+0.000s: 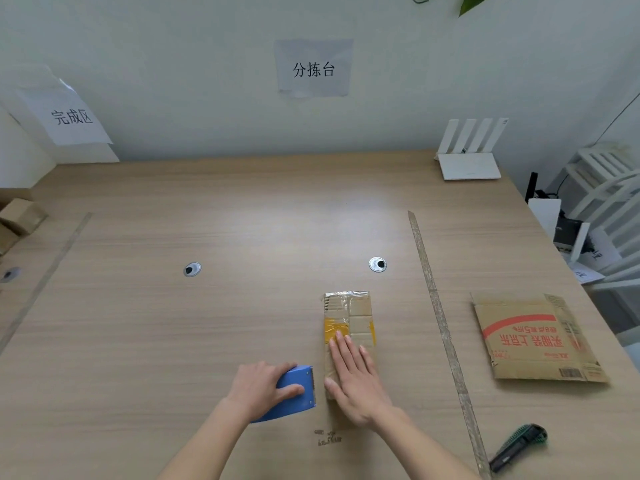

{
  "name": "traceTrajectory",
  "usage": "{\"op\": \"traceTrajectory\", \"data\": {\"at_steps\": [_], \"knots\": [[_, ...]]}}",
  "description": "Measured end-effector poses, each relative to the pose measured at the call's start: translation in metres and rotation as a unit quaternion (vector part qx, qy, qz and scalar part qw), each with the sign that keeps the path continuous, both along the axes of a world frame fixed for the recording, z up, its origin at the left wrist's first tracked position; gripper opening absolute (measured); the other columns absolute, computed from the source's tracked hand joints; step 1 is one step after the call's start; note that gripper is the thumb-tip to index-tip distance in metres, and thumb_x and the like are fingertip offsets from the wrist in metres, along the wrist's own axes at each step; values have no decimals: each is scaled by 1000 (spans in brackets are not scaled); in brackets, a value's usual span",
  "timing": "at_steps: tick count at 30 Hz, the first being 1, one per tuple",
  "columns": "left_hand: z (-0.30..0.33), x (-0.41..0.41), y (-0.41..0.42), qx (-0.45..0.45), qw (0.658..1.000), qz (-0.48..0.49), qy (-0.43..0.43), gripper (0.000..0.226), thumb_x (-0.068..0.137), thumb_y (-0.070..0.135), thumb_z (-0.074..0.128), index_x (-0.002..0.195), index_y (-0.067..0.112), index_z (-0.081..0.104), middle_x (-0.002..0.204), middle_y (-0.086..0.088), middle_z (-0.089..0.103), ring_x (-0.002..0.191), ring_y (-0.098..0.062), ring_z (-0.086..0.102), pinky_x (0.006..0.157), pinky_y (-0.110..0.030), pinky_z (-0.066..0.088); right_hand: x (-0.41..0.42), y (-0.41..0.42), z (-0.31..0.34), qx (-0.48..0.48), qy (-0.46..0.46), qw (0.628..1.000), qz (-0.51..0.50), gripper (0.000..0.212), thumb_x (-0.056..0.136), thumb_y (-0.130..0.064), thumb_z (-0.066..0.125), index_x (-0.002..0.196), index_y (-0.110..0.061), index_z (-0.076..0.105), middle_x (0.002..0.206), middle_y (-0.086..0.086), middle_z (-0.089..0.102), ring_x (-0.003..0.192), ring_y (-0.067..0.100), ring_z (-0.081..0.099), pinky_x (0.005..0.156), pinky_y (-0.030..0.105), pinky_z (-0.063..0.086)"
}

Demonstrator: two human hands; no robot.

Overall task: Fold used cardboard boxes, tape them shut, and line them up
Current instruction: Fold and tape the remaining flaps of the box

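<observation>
A narrow folded cardboard box point(349, 315) with clear and yellow tape on top lies on the wooden table point(242, 220), right of centre. My right hand point(355, 379) lies flat on its near half, fingers straight, pressing down. Just left of the box, my left hand point(261, 386) grips a blue tape dispenser point(294, 398) whose cutter end faces the box's near corner. A flattened cardboard box point(533, 339) with red print lies at the right side of the table.
A strip of tape point(440, 313) runs along the table between the two boxes. A green-black utility knife point(519, 445) lies at the near right. A white router point(469, 157) stands at the back right. Small boxes point(19, 216) sit at the far left edge.
</observation>
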State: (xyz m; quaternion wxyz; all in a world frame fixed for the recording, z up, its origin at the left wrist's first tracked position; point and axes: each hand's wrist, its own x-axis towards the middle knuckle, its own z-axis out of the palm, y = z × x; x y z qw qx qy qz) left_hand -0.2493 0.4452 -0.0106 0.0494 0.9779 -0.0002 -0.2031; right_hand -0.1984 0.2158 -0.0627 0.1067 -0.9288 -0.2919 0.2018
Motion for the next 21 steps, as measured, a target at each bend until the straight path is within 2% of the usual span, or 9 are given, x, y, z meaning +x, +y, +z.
{"op": "traceTrajectory", "data": {"at_steps": [3, 6, 8, 12, 14, 16, 18, 20, 21], "knots": [[-17, 5, -16, 16, 999, -9, -30, 102, 62, 84, -2, 145, 42, 41, 113, -1, 71, 103, -25, 65, 65, -35, 35, 2, 1, 5, 42, -1, 999, 6, 76, 102, -54, 22, 157, -21, -20, 160, -6, -35, 143, 4, -38, 119, 37, -18], [-22, 12, -20, 34, 999, -8, -30, 103, 62, 82, -4, 142, 39, 44, 108, -3, 72, 98, -27, 67, 62, -35, 35, 2, 0, 9, 34, -6, 999, 11, 76, 103, -54, 21, 155, -21, -24, 157, -7, -41, 140, 4, -43, 119, 37, -20], [-20, 14, -23, 56, 998, -19, -37, 93, 69, 81, 1, 135, 35, 49, 102, -4, 72, 92, -29, 68, 60, -34, 35, 2, 2, 7, 39, -6, 999, 3, 77, 101, -56, 20, 156, -19, -20, 160, -5, -36, 142, 4, -41, 119, 38, -20], [-6, 18, -35, 104, 994, -19, -26, 49, 96, 64, 37, 120, 26, 57, 103, -6, 70, 94, -31, 67, 62, -34, 34, 2, 3, 7, 26, -11, 1000, 5, 77, 103, -54, 20, 155, -19, -24, 157, -5, -40, 140, 5, -44, 118, 37, -22], [-1, 14, -33, 131, 991, -9, 0, 39, 97, 51, 45, 114, 20, 63, 110, -6, 70, 101, -31, 66, 67, -33, 34, -1, 3, 6, 25, -7, 1000, 5, 77, 102, -54, 22, 156, -20, -22, 159, -5, -38, 140, 4, -43, 118, 36, -22], [-8, 6, -28, 113, 993, 15, -8, 39, 97, 53, 44, 111, 21, 61, 107, -5, 70, 98, -30, 67, 66, -33, 33, -4, 0, 5, 44, -24, 999, 1, 77, 101, -56, 24, 157, -22, -17, 162, -6, -31, 143, 3, -39, 118, 35, -21], [-21, -6, -18, 88, 993, 33, -67, 37, 92, 60, 51, 105, 26, 58, 90, -3, 71, 82, -27, 69, 57, -31, 31, -4, 0, 4, 54, -12, 998, -12, 79, 100, -58, 27, 159, -23, -11, 165, -8, -25, 147, 5, -32, 118, 34, -19], [-32, -16, -8, 63, 992, 69, -84, 44, 66, 63, 81, 90, 29, 66, 55, -1, 61, 45, -23, 61, 45, -22, 17, -8, 3, 4, 25, -19, 999, -24, 87, 94, -61, 38, 162, -21, 4, 169, -6, -10, 153, 9, -16, 121, 36, -9], [-40, -19, -3, 38, 992, 90, -79, 52, 51, 61, 90, 87, 29, 70, 43, 1, 50, 32, -20, 51, 45, -17, 9, -10, 5, 6, 15, -24, 999, -43, 90, 88, -61, 45, 162, -19, 16, 170, -4, 5, 155, 12, -3, 121, 38, -1]]}}
